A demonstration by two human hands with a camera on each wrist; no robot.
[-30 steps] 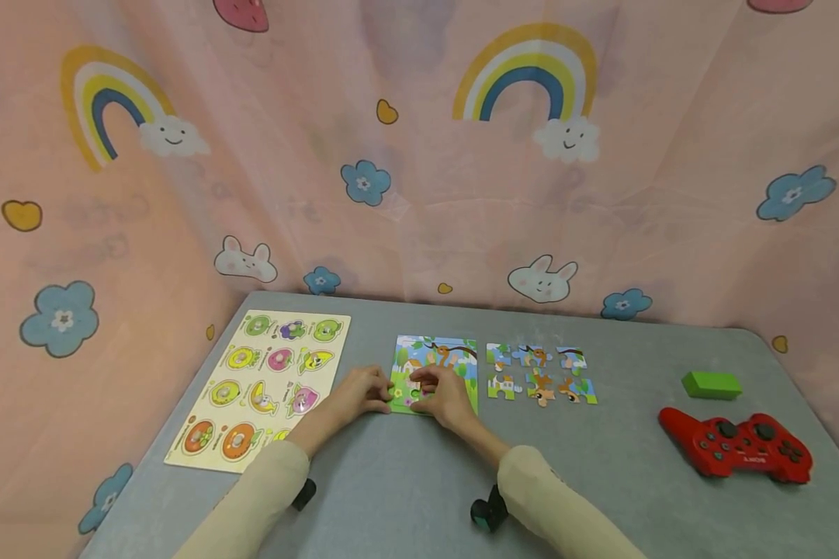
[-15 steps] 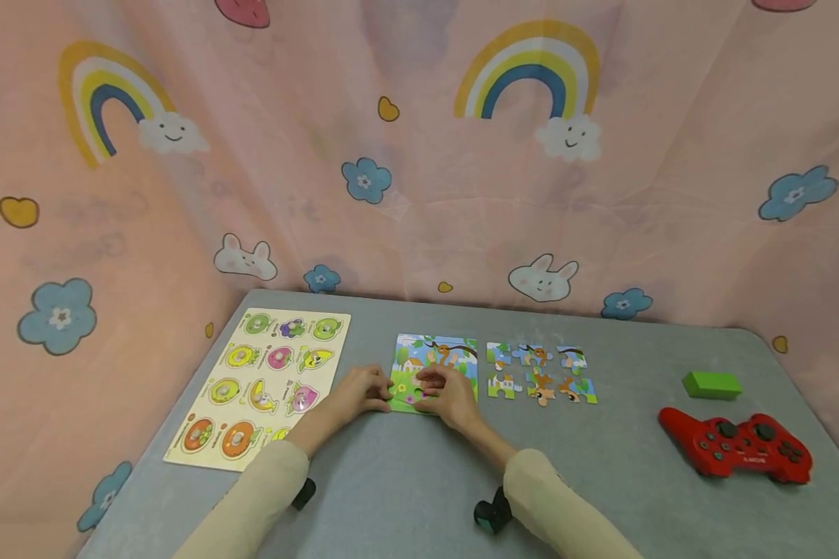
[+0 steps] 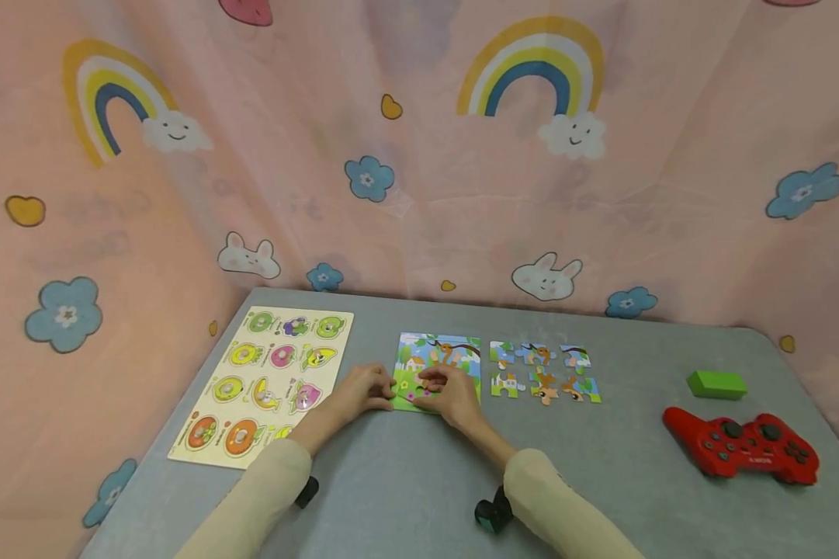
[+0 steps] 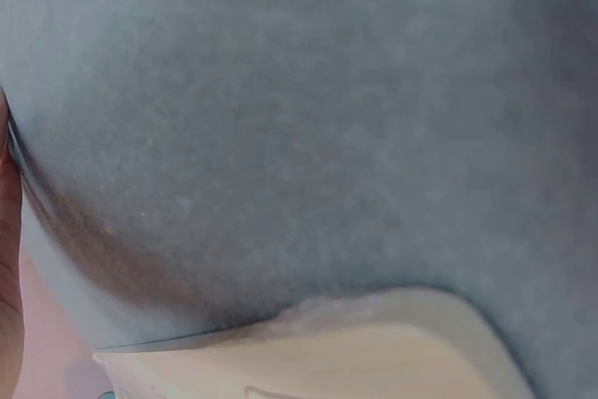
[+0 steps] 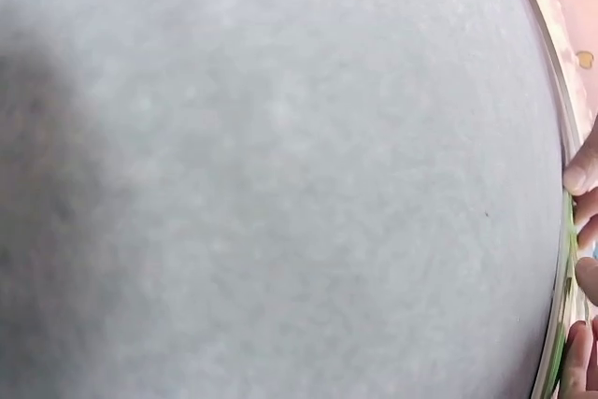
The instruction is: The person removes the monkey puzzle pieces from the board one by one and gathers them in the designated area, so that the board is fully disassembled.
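Note:
A small picture puzzle [image 3: 407, 341] lies at the middle of the table, showing a tree branch, a house and flowers. My left hand [image 3: 363, 390] grips its lower left edge between thumb and fingers. Over its lower part, my right hand [image 3: 455, 400] pinches a green puzzle piece [image 3: 408, 397], mostly hidden by the fingers. In the right wrist view, the fingertips [image 5: 586, 273] of both hands meet the puzzle's edge [image 5: 559, 310]. Only a sliver of the left hand [image 4: 8, 277] enters the left wrist view.
Several loose puzzle pieces [image 3: 506, 384] lie in two rows right of the puzzle. A fruit peg board [image 3: 254, 373] sits left. At the right are a green block [image 3: 716, 384] and a red game controller [image 3: 740, 446]. A patterned pink curtain [image 3: 433, 155] hangs behind the table.
My right hand has shifted slightly right over the puzzle's lower part, its fingers still close together. The left hand stays at the puzzle's left edge. The loose pieces have not moved.

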